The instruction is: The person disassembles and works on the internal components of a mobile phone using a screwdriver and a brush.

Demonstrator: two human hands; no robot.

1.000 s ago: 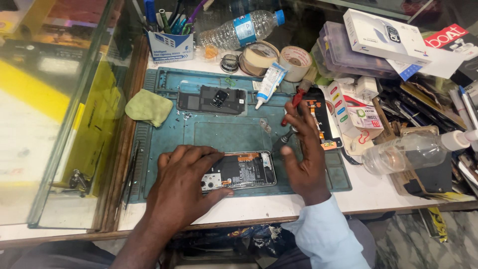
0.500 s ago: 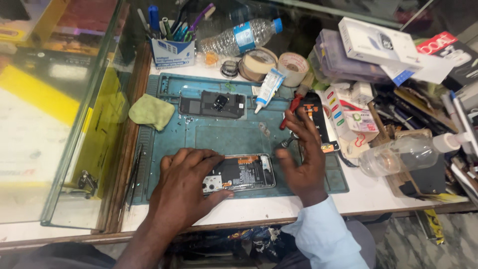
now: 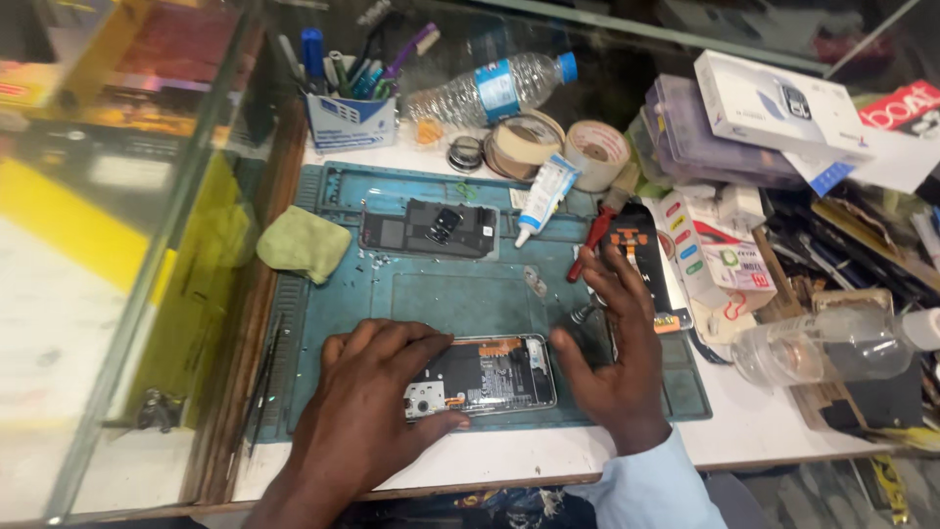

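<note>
On the teal rubber work mat (image 3: 431, 294) in front of me lies an opened smartphone with its back cover removed (image 3: 490, 374), close to the near edge of the mat, with the circuit board and a small camera module showing. My left hand (image 3: 377, 411) lies flat over the left end of this phone, fingers spread wide and thumb along its near edge, pressing but not gripping. My right hand (image 3: 617, 353) is also open; the thumb touches the right end of the phone and the fingers stretch out toward a black part with orange flex cable (image 3: 632, 240) at the right border of the mat. Farther on the mat is a dark phone back panel with a camera cutout (image 3: 431, 228), and beside it a small white glue tube with blue label (image 3: 543, 196). Behind the mat stands a white and blue cardboard pen holder (image 3: 351, 120), filled with pens, brushes and tools standing upright. A clear plastic water bottle with blue cap (image 3: 494, 90) lies on its side next to it; I cannot tell how much is inside. Another clear bottle with white cap (image 3: 832, 345) lies on the right, looking nearly empty. A folded green cloth (image 3: 304, 243) rests at the left edge of the mat.
</note>
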